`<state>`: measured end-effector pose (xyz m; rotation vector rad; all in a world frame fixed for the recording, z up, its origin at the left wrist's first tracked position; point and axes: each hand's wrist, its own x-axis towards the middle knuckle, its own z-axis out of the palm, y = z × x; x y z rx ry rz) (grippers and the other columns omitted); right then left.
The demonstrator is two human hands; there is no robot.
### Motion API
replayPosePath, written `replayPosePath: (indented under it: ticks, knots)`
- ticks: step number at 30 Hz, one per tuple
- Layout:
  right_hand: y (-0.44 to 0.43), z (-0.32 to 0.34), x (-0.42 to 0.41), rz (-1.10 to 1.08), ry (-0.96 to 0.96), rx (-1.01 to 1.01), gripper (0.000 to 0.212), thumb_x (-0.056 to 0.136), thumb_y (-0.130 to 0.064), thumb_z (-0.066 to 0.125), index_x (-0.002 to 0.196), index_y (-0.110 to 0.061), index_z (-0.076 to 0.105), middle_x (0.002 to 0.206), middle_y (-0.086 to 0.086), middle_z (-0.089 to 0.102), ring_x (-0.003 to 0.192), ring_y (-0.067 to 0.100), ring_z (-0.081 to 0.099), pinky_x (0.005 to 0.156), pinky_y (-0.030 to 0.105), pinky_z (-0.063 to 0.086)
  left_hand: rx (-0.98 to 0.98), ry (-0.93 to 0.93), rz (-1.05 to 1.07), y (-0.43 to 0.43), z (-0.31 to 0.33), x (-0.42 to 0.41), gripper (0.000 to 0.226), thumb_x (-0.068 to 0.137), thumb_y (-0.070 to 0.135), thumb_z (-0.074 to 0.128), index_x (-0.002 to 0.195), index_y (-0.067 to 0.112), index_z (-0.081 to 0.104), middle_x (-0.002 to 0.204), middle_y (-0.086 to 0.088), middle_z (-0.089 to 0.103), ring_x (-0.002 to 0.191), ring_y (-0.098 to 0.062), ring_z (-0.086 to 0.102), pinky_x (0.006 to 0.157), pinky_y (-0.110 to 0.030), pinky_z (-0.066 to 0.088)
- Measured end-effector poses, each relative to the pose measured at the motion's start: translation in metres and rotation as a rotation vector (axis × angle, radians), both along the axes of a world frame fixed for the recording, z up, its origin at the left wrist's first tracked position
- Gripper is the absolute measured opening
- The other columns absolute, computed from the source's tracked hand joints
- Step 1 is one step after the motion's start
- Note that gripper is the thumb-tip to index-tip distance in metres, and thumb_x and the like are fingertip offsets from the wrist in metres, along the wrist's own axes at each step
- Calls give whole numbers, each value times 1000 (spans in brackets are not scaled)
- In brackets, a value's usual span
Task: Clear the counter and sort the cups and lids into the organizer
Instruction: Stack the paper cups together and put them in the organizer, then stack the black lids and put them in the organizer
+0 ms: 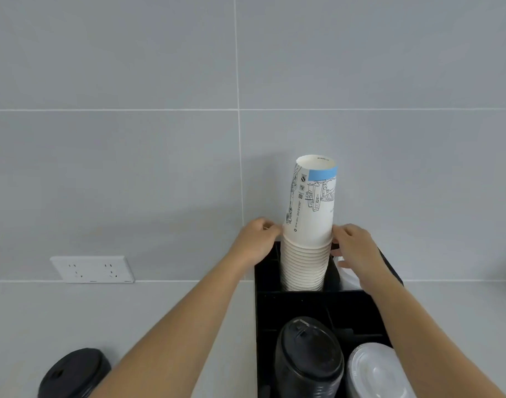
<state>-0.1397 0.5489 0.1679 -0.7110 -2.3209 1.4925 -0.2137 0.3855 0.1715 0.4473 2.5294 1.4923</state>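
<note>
A tall stack of white paper cups [309, 225], upside down with a blue band and line drawings on the top one, stands in a rear compartment of the black organizer [267, 305]. My left hand [256, 239] presses the stack's left side and my right hand [356, 245] its right side, just above the organizer's rim. A stack of black lids [309, 357] and a stack of white lids [381, 372] fill the front compartments. Another pile of black lids [73, 374] rests on the counter at the lower left.
The pale counter [102, 311] runs left of the organizer and meets a grey tiled wall. A white double socket [92, 269] is set low on that wall. Something white [348, 274] lies in the rear right compartment behind my right hand.
</note>
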Motion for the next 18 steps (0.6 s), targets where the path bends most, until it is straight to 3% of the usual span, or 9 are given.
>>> replayPosePath:
  ticks: [3,7,11,14,18]
  knots:
    - [9,23,14,31,-82,206,23,90,-33,48,97,-13,58,108,9,64,98,32,60,91,47,48,-295,183,-62,-36,23,9,41,92,42,49,123,15,55,125,-4,60,113,-22,56,93,-33,43]
    - [-11,47,33,-10,-74,438,39,92,-37,47,123,-14,51,122,10,60,110,32,54,91,40,39,-602,523,-49,-84,38,41,52,90,54,45,133,24,45,134,1,54,121,-20,51,94,-35,41]
    - [-65,58,59,33,101,623,52,89,-44,52,132,-17,42,126,9,58,110,30,57,89,43,43,-508,700,16,-142,35,70,60,86,63,39,137,31,40,141,9,47,128,-13,42,103,-28,32]
    - [-115,54,72,130,276,675,63,86,-48,55,139,-22,35,130,4,54,115,26,54,89,43,43,-377,785,74,-188,29,87,67,80,65,36,136,30,43,142,4,47,131,-13,40,105,-26,26]
    - [-175,28,73,303,384,721,74,81,-61,46,141,-21,32,122,6,58,108,25,56,90,44,45,-239,779,162,-245,12,99,71,80,68,43,137,28,41,145,1,43,133,-13,35,111,-40,29]
